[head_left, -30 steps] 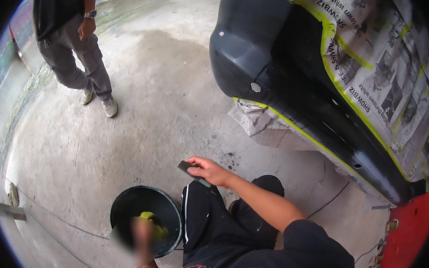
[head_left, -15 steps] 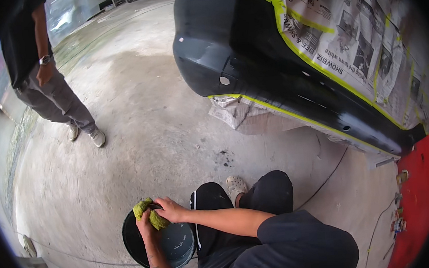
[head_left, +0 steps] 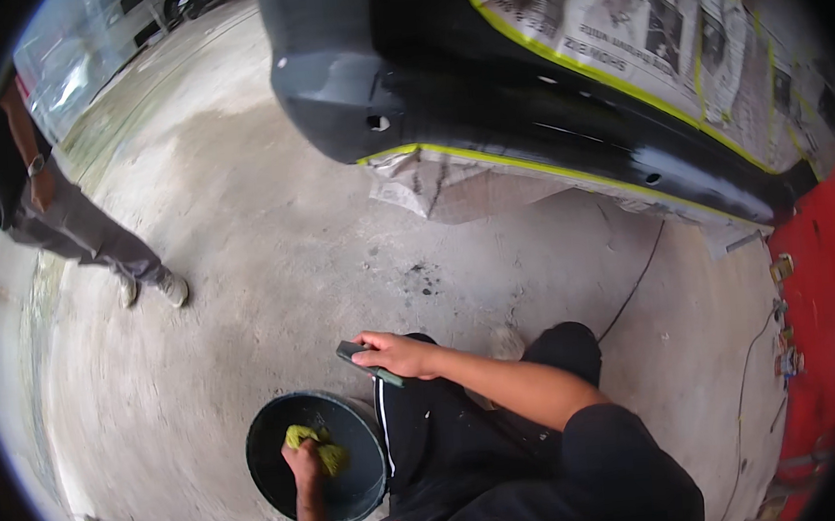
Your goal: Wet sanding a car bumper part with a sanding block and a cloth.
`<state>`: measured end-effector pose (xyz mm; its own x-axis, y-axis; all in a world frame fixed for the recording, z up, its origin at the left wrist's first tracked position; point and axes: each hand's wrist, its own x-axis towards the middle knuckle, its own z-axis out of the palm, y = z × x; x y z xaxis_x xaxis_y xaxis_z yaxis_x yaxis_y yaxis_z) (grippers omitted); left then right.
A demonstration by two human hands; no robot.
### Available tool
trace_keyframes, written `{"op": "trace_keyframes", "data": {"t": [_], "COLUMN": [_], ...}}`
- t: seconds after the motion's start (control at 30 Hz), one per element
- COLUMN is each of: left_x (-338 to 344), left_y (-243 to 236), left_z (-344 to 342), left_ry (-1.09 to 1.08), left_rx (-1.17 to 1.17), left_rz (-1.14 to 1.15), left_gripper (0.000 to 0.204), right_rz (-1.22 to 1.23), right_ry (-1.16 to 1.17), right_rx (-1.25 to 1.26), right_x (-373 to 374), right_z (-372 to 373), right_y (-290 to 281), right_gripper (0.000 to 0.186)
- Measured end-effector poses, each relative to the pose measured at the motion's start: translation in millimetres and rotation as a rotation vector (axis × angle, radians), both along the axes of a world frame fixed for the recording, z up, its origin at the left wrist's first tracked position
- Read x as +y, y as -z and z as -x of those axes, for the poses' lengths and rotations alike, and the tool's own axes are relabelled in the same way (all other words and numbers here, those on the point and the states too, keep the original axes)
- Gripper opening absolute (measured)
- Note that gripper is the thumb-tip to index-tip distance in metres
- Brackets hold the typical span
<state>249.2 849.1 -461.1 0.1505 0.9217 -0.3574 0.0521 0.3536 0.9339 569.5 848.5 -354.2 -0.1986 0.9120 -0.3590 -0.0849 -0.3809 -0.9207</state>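
Note:
Over a round black bucket [head_left: 363, 477], my left hand [head_left: 303, 459] is closed around a bunched yellow-green cloth [head_left: 333, 458], which hangs within the bucket's opening. Above my thigh, to the right of the bucket, my right hand [head_left: 400, 355] grips a flat dark sanding block [head_left: 349, 351]. A greenish edge of the block shows below my fingers. The two hands are well apart. Water in the bucket is hard to make out.
Ahead stands a car's dark primed lower body panel [head_left: 445, 94], edged in yellow tape, with newspaper [head_left: 606, 44] masking above. A person [head_left: 75, 207] stands at left on the concrete floor [head_left: 247, 311]. A cable [head_left: 635, 284] and a red surface [head_left: 817, 300] lie right.
My right hand has left the cloth and moved up and right with the sanding block. My left hand has lowered the cloth into the bucket. The view has shifted.

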Motion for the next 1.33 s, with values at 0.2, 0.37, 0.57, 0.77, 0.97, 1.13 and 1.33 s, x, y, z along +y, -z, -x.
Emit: {"op": "trace_keyframes", "data": {"t": [0.2, 0.37, 0.57, 0.77, 0.97, 1.13, 1.33], "left_x": [-37, 12, 131, 138, 92, -16, -54], "left_y": [27, -59, -225, -385, -374, -374, -394], "left_z": [16, -9, -132, -367, -515, -602, -623], "left_ry": [-0.286, -0.202, 0.149, 0.526, 0.604, 0.722, 0.868], "left_rx": [-0.401, -0.716, -0.439, 0.213, 0.937, 0.738, 0.689], "left_rz": [0.385, 0.245, -0.284, -1.257, -1.805, -1.857, -1.653], "left_gripper": [0.03, 0.046, 0.053, 0.039, 0.032, 0.026, 0.043], "right_rz": [-0.248, -0.273, -0.217, -0.196, -0.251, -0.226, -0.154], "right_ry": [-0.072, 0.064, -0.076, -0.141, -0.076, -0.047, 0.027], "right_rx": [-0.524, -0.877, -0.946, -1.081, -1.12, -1.139, -1.011], "right_x": [-16, -47, -69, -75, -81, -87, -84], "right_z": [-84, -135, -144, -161, -172, -181, -192], "right_y": [-10, 27, 21, 21, 6, 0, 3], "right_gripper": [0.041, 0.041, 0.04, 0.041, 0.042, 0.042, 0.051]}}
